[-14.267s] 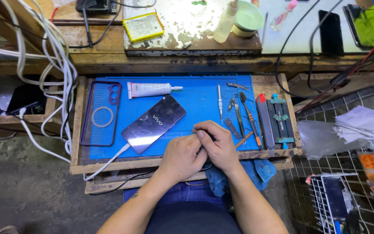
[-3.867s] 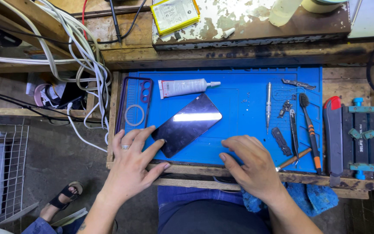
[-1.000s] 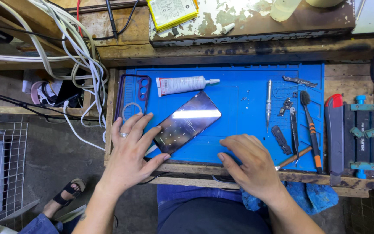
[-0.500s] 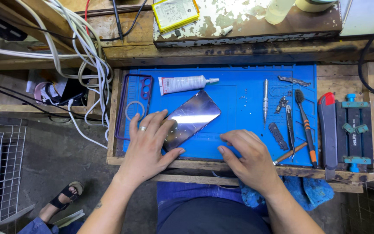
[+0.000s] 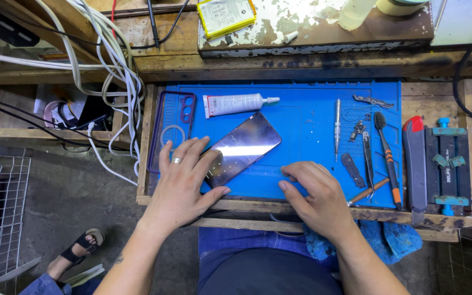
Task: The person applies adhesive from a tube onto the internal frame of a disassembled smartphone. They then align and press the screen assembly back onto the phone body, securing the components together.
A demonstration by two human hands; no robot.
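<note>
Blue mat [image 5: 301, 136]: it covered the wooden tray, and our work lay on it.
Phone [image 5: 244, 147]: it lay screen-up and slantwise on the mat, top end toward the glue tube, bottom end under our left fingers.
Left hand [image 5: 184, 186]: we had it spread wide and flat, fingers over the phone's lower end, thumb against its edge near the tray's front rail; it gripped nothing, it only pressed.
Change on the left: a few seconds before, this hand lay beside the phone's lower corner; by this moment we had slid it up onto the glass, and the phone had turned only slightly.
Right hand [image 5: 315, 196]: we kept it palm-down on the mat, fingers loosely curled, well apart from the phone; we could not tell whether anything small sat beneath the fingertips.
Change on the right: almost none; it rested at the same spot by the front rail.
What this meant: we judged the phone now pinned and steadied, with the right hand free.
Glue tube [image 5: 236, 104]: it lay just above the phone.
Purple case [image 5: 170, 131]: it sat at the mat's left edge, beside our left fingers.
Tools: screwdriver [image 5: 337, 125], tweezers [image 5: 368, 158] and brush [image 5: 388, 158] lay untouched to the right.
</note>
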